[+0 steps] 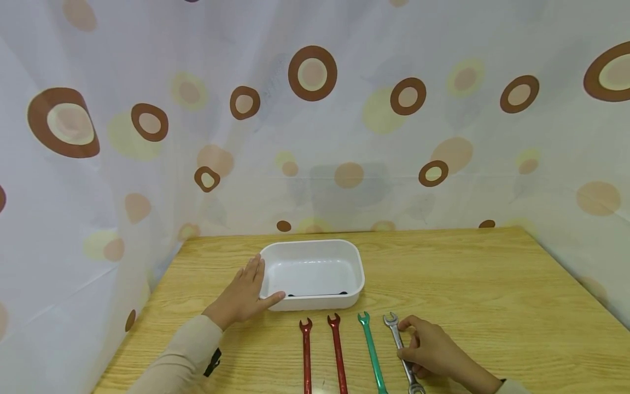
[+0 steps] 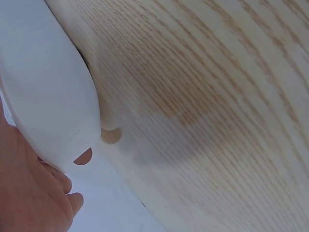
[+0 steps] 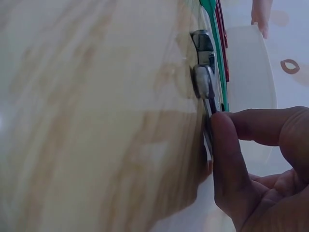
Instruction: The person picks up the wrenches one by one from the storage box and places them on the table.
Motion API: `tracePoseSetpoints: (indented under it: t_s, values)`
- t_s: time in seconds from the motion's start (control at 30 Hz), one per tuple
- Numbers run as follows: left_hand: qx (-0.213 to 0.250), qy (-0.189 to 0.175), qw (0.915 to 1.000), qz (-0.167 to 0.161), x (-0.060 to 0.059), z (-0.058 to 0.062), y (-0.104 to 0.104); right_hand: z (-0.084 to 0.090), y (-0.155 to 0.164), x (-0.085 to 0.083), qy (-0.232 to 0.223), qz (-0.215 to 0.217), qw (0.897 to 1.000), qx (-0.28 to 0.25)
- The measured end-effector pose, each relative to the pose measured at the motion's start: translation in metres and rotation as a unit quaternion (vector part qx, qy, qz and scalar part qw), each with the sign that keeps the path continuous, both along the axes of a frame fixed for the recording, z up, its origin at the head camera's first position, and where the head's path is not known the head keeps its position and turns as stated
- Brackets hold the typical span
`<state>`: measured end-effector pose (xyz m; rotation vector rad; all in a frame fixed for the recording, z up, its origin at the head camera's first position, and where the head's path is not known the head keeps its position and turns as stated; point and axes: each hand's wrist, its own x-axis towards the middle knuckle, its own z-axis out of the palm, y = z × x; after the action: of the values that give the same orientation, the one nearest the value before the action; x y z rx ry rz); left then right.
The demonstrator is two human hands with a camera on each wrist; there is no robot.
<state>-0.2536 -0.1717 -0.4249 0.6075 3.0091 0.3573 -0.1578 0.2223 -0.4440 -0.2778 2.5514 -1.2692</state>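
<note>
A white tub (image 1: 355, 273) is sitting on the wooden table (image 1: 482, 284), close to the near edge. Something thin and dark (image 1: 317, 295) is lying inside it along the near wall, but it is too small to tell what it is. The left hand (image 1: 243, 295) is resting flat against the left side of the tub, with its fingers straight and its thumb lying along the near wall. In front of the tub, four wrenches are lying side by side, with their open ends pointing toward the tub. Two red wrenches (image 1: 306, 355) are lying on the left, a green wrench (image 1: 371, 353) is next, and a silver wrench (image 1: 401, 347) is on the right. The silver wrench is shiny gray metal with a forked end near the tub and a ring end near the table edge. The right hand (image 1: 433, 350) is pinching the silver wrench around the middle of its handle. Its thumb (image 3: 227, 154) and fingers (image 3: 270, 125) are curling around the handle. The wrench is lying on or very near the table; which one, I cannot tell.
</note>
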Motion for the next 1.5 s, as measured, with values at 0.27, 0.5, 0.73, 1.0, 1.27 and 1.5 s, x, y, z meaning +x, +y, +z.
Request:
tracePoseSetpoints:
  t_s: [0.27, 0.5, 0.73, 1.0, 1.27, 1.5]
  values:
    - [0.002, 0.005, 1.0000, 0.001, 0.001, 0.001, 0.000, 0.000, 0.000, 0.000, -0.003, -0.003, 1.000, 0.002]
    - [-0.002, 0.006, 1.0000, 0.001, 0.002, 0.001, -0.001, -0.001, 0.001, -0.001, -0.001, 0.000, 1.000, -0.002]
    - [0.003, 0.007, 1.0000, 0.003, 0.003, 0.002, -0.001, -0.002, 0.006, -0.005, -0.001, 0.025, 1.000, -0.014]
    - [0.001, 0.002, 1.0000, 0.005, 0.005, 0.003, 0.000, 0.010, 0.012, -0.012, 0.019, 0.067, 0.996, -0.047]
    - [-0.004, -0.002, 1.0000, 0.006, 0.004, 0.004, 0.000, 0.036, -0.008, -0.030, 0.074, 0.037, 0.995, -0.057]
    - [-0.002, -0.005, 1.0000, 0.008, 0.004, 0.005, 0.000, 0.050, -0.042, -0.051, 0.176, 0.037, 0.983, -0.046]
